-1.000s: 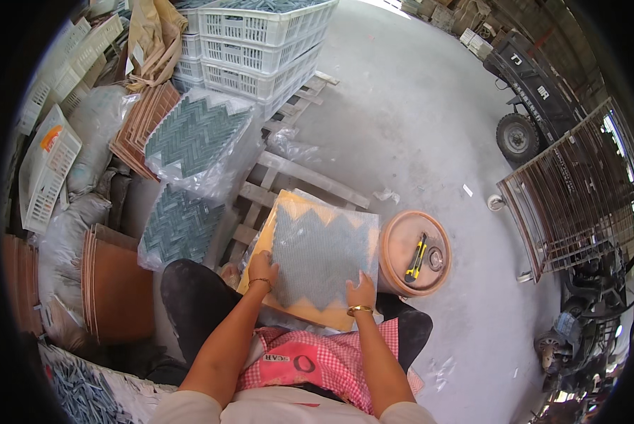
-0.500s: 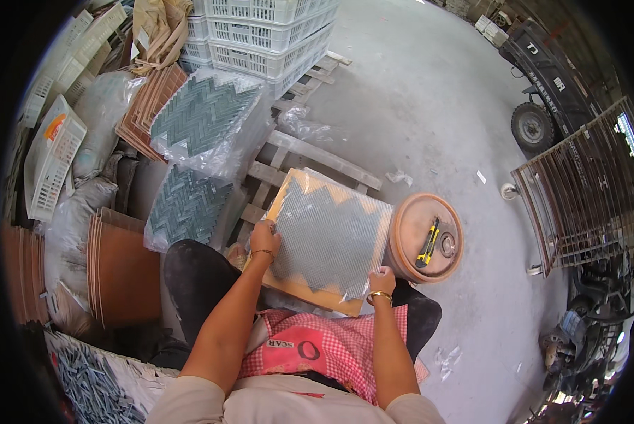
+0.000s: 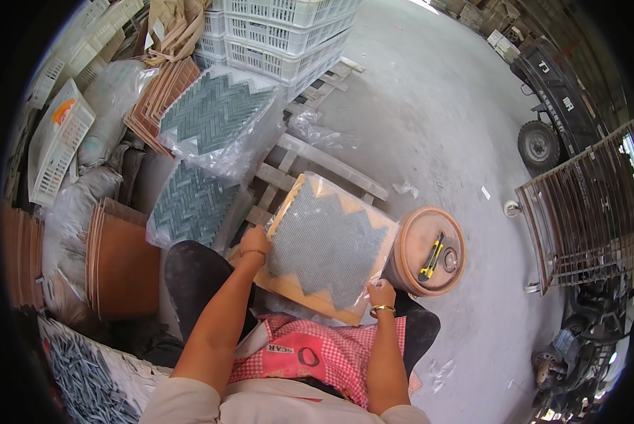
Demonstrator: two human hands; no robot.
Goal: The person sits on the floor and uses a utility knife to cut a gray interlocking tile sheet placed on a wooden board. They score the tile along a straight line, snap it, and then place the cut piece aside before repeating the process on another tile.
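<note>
A grey mesh-backed mosaic tile sheet (image 3: 324,237) with zigzag edges lies over a tan board (image 3: 288,286) in front of my lap, with clear plastic film about its edges. At the board's left edge is my left hand (image 3: 254,242), its fingers bent and closed round the edge. My right hand (image 3: 382,292) pinches the film at the near right corner. Beside that corner stands a round orange lidded bucket (image 3: 404,261), with a yellow and black utility knife (image 3: 432,260) on its lid.
Wrapped stacks of green herringbone tile sheets (image 3: 214,113) stand ahead to the left, near a wooden pallet (image 3: 331,164) and white crates (image 3: 281,53). Brown boards (image 3: 122,265) lean at the left. Loose tile strips (image 3: 87,378) lie lower left. A wheeled rack (image 3: 578,205) stands right.
My left hand has slid outward from the sheet to the board's left edge. The right hand stays at the near right corner. The whole view has shifted slightly.
</note>
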